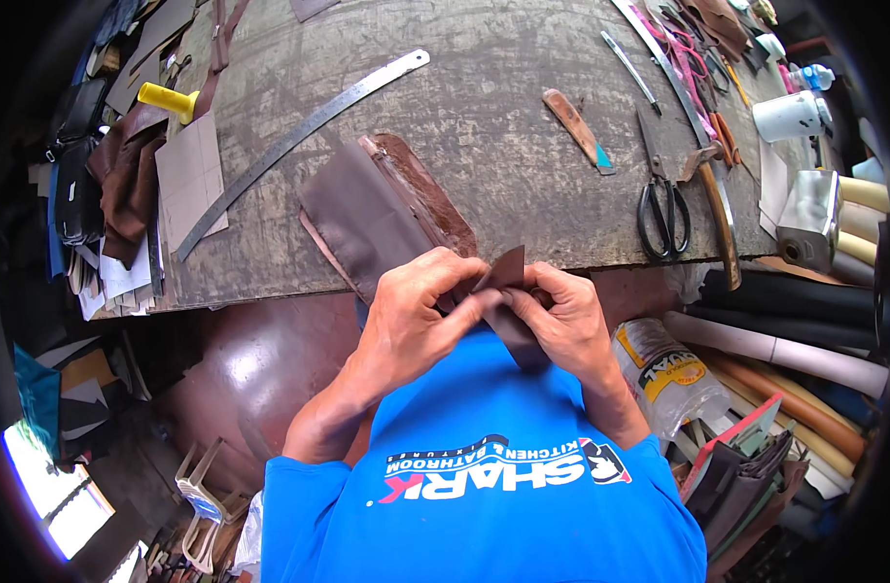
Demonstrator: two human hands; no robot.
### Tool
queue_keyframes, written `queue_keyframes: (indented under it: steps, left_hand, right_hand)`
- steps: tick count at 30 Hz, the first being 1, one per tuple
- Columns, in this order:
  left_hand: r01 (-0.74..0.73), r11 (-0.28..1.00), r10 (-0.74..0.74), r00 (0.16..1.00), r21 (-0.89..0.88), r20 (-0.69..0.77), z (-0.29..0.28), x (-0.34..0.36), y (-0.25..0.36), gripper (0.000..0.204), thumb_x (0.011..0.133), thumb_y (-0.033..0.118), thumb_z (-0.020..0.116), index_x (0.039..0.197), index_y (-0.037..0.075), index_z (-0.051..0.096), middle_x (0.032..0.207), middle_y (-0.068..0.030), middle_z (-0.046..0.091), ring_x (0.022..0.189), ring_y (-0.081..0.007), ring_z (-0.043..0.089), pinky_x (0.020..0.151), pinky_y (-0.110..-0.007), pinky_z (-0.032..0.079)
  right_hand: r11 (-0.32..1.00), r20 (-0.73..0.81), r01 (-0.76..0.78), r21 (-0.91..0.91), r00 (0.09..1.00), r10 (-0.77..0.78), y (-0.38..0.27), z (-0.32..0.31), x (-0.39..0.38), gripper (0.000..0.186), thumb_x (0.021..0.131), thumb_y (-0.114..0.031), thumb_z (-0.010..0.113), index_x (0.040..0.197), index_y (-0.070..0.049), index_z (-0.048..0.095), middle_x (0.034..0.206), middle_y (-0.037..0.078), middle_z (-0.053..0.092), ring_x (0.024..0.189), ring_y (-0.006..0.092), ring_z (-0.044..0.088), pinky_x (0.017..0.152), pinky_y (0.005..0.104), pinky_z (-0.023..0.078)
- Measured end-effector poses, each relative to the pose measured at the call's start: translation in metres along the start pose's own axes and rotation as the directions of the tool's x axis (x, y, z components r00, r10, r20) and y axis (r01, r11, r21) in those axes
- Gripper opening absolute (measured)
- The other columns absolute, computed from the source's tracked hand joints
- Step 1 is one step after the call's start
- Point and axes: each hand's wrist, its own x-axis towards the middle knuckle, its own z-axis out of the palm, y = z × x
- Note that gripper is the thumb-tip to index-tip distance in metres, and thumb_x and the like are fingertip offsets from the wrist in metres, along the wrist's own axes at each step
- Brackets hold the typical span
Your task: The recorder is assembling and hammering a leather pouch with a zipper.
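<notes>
My left hand point(416, 309) and my right hand point(565, 316) meet in front of my chest, just off the table's near edge. Both pinch a strip of dark brown leather point(518, 335), whose pointed upper end stands up between them. Thumbs and fingertips press close together on it; what exactly lies between the tips is partly hidden. Beyond my left hand, a dark brown leather piece point(362, 209) lies flat on the table, reaching its edge. A rough reddish-brown leather piece point(420, 185) shows along its right side.
On the worktable point(367, 117) lie a steel ruler point(309, 141), a wooden-handled knife point(576, 128), black-handled scissors point(663, 199) and a hammer point(714, 209). A yellow tube point(168, 100) and leather scraps point(134, 175) sit left. Rolled material point(775, 350) is stacked low on the right.
</notes>
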Motion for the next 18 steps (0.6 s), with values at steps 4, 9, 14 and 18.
queue_keyframes:
  steps: [4,9,14,18]
  left_hand:
    - [0.036,0.998,-0.029,0.988,0.043,-0.153,-0.002,0.013,-0.007,0.014,0.085,-0.003,0.073,0.1,-0.003,0.071,0.085,-0.0105,0.069,0.077,-0.0181,0.066,0.07,-0.031,0.052]
    - [-0.047,0.944,0.126,0.966,0.326,-0.226,-0.013,0.044,-0.032,0.014,0.085,-0.001,0.073,0.098,-0.001,0.071,0.085,-0.0115,0.068,0.079,-0.0224,0.065,0.072,-0.033,0.05]
    - [0.007,0.821,0.187,0.941,0.571,-0.281,-0.023,0.064,-0.051,0.015,0.082,0.01,0.077,0.096,0.005,0.073,0.09,-0.0076,0.069,0.097,-0.0258,0.061,0.091,-0.038,0.04]
    - [0.011,0.726,0.249,0.928,0.687,-0.278,-0.029,0.073,-0.059,0.017,0.081,0.011,0.078,0.095,0.006,0.073,0.093,-0.0054,0.07,0.101,-0.0252,0.061,0.1,-0.043,0.035]
  right_hand:
    - [0.966,0.093,-0.13,0.224,0.989,0.111,0.004,0.003,0.006,0.02,0.092,-0.003,0.072,0.11,0.003,0.067,0.091,0.006,0.072,0.077,0.0059,0.064,0.065,0.0229,0.051]
    - [0.759,0.356,-0.453,0.468,0.882,0.308,0.031,-0.005,0.001,0.019,0.096,-0.008,0.069,0.113,0.001,0.064,0.097,0.003,0.068,0.08,0.0038,0.061,0.067,0.0188,0.047]
    - [0.899,0.217,-0.289,0.329,0.95,0.226,0.03,0.007,0.007,0.014,0.099,-0.01,0.065,0.108,0.0,0.062,0.088,-0.004,0.06,0.077,0.0011,0.05,0.069,0.0174,0.041]
    - [0.87,0.068,-0.21,0.445,0.977,0.201,0.033,0.021,0.015,0.014,0.101,-0.008,0.061,0.11,0.0,0.054,0.084,-0.004,0.057,0.075,-0.0004,0.048,0.064,0.0177,0.04]
